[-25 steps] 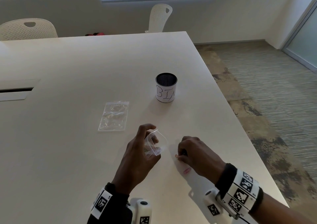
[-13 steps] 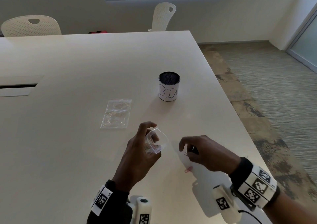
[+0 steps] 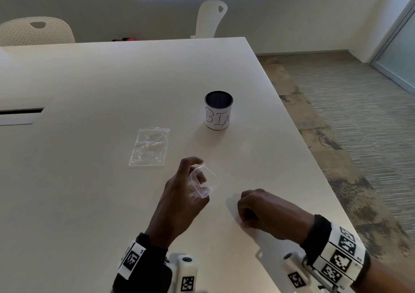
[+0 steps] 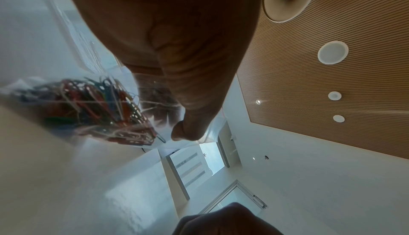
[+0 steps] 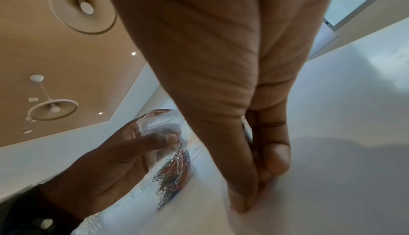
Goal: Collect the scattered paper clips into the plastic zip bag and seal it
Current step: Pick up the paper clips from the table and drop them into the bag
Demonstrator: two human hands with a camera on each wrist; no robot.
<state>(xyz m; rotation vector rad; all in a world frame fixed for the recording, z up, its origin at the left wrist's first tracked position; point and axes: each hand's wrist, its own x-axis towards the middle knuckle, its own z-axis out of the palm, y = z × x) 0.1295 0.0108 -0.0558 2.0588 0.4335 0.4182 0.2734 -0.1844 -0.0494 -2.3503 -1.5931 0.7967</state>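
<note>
Beyond left fingers (image 3: 197,176) grasping clip bag (image 3: 205,181), spare bag (image 3: 149,147), labelled cup (image 3: 218,113), right fingers (image 5: 272,160) pinched, contents unclear

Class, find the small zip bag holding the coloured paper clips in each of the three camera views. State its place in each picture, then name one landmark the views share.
Head: zip bag just below centre, gripped by the left hand.
Left wrist: left of centre, clips bunched inside.
Right wrist: lower middle, resting on the table.
Shared landmark: the white table.
</note>
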